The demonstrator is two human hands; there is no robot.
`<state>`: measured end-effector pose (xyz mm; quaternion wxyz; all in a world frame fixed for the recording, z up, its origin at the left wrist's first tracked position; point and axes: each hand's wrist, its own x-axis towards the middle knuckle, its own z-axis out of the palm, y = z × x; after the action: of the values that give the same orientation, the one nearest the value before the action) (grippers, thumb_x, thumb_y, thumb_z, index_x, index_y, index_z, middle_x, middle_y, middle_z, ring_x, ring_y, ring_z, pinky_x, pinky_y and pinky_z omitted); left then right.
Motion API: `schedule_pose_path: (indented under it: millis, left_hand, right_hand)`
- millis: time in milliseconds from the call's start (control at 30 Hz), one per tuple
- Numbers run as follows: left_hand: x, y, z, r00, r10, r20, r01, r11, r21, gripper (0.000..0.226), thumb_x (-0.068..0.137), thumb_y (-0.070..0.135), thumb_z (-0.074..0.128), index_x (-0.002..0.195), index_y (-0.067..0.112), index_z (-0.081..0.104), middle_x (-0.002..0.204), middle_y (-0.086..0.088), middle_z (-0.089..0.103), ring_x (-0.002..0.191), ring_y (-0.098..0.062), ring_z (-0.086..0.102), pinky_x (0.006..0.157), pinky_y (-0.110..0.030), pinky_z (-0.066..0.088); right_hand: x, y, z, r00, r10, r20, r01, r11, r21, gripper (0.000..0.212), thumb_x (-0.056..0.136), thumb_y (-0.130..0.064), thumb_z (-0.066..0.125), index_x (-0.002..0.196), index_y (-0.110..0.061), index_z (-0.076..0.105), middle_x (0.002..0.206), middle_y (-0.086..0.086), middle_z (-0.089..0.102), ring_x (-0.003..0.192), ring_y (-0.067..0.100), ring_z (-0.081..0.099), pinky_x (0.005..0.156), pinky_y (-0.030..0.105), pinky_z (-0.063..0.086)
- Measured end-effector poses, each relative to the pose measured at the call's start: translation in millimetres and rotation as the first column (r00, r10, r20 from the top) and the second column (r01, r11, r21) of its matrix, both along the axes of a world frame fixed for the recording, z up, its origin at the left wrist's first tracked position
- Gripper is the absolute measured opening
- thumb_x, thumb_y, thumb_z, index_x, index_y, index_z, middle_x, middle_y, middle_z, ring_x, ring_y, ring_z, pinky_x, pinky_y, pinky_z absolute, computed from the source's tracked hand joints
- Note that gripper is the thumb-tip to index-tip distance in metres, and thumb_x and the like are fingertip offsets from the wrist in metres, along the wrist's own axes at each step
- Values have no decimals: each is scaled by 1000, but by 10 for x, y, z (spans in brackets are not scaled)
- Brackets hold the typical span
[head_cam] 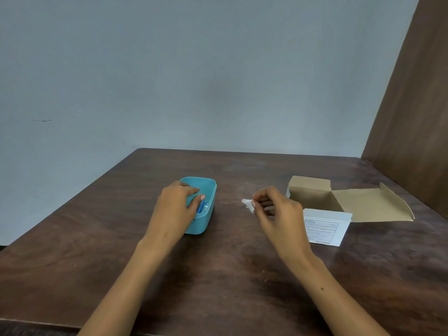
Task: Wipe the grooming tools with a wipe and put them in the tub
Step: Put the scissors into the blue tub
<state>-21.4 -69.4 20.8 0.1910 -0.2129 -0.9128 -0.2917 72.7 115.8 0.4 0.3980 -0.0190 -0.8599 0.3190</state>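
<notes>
right hand (276, 209) pinches a soft, light wipe (247, 204) right of the tub (207, 214), where left hand (177, 207) curls loosely over a slim blue tool (201, 206), grip unclear.

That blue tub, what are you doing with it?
A person sits at a brown table. The left hand reaches into the blue tub, where a blue grooming tool lies under its fingers. The right hand pinches a small crumpled white wipe just above the table. An open cardboard box sits to the right.
</notes>
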Motion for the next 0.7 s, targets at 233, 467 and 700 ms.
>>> schedule_pose_path:
  millis: [233, 467, 700]
  left_hand:
    - [355, 228, 1, 964, -135, -227, 168, 977, 133, 27, 92, 19, 57, 116, 12, 67, 118, -3, 64, 106, -17, 60, 89, -26, 47]
    - [581, 434, -147, 946, -224, -234, 275, 938, 211, 27, 90, 10, 59, 115, 13, 67, 111, -1, 66, 101, -11, 61, 87, -22, 48]
    - [929, 608, -162, 925, -287, -248, 365, 855, 369, 27, 88, 5, 60, 113, 11, 68, 105, 0, 67, 95, -5, 60, 85, -12, 46]
  right_hand:
    - [-15, 22, -13, 1000, -18, -23, 18, 1000, 14, 10, 84, -10, 69, 86, -17, 63, 84, -5, 69, 75, 7, 63, 67, 19, 55]
    - [29, 107, 17, 994, -45, -100, 47, 999, 14, 9, 82, -7, 71, 82, -13, 64, 79, -5, 68, 72, 4, 61, 64, 9, 49]
    - [323, 236, 174, 980, -119, -161, 105, 990, -93, 8, 82, -12, 73, 80, -11, 65, 73, -7, 67, 71, 4, 63, 64, 6, 48]
